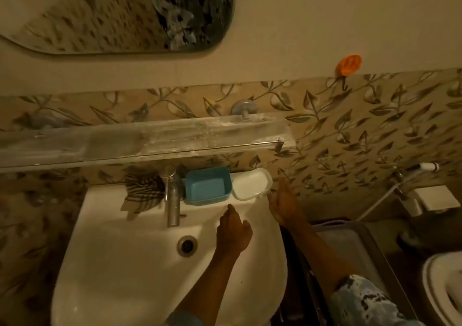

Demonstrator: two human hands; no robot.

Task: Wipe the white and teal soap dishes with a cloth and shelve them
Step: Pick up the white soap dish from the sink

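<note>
— Dishes?
— Both right of the tap (172,200), on the sink (120,263) ledge: teal dish (207,186) just beside it, white dish (252,184) touching the teal one's far side. Striped cloth (143,193) left of the tap.
— Hands?
— I see both empty, fingers loose. Left hand (233,230) right of the tap, near the teal dish. Right hand (283,202) at the white dish's outer edge; contact unclear.

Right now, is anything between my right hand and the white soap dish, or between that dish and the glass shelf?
Nothing visible lies between the right hand and the white soap dish. The glass shelf hangs above the dish, and its front rail would likely have to be cleared.
</note>
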